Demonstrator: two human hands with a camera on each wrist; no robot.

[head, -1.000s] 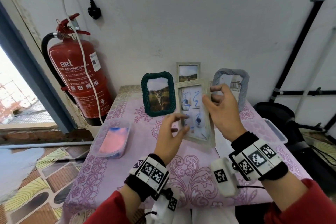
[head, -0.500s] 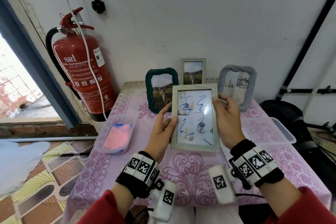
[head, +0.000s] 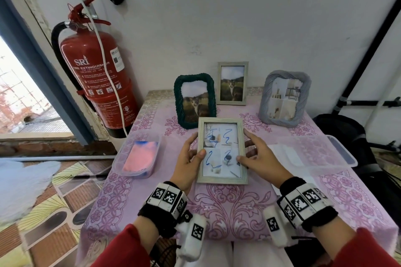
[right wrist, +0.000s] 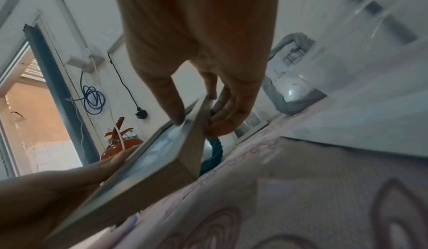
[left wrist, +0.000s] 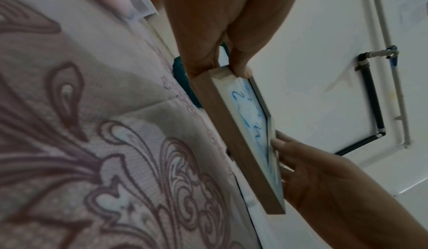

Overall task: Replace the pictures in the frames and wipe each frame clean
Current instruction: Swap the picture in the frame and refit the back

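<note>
A pale wooden picture frame (head: 221, 150) with blue scribbles on its glass hangs face up just above the table, held between both hands. My left hand (head: 188, 161) grips its left edge, thumb on the front. My right hand (head: 258, 159) grips the right edge, thumb on the glass, fingers behind. The left wrist view shows the frame (left wrist: 241, 136) edge-on, pinched by my left hand (left wrist: 228, 64). In the right wrist view my right hand (right wrist: 197, 114) pinches the frame (right wrist: 148, 170). Behind stand a green frame (head: 194, 100), a small pale frame (head: 232, 83) and a grey frame (head: 284, 97).
A clear tub (head: 138, 155) holding a pink cloth sits at the table's left. Another clear tub (head: 314, 149) with white sheets lies at the right. A red fire extinguisher (head: 97, 71) hangs on the wall to the left. The table carries a pink patterned cloth (head: 227, 208).
The scribbled frame came down from upright in front of the other frames toward me and now lies nearly flat and lower. Both hands moved with it and now grip its side edges.
</note>
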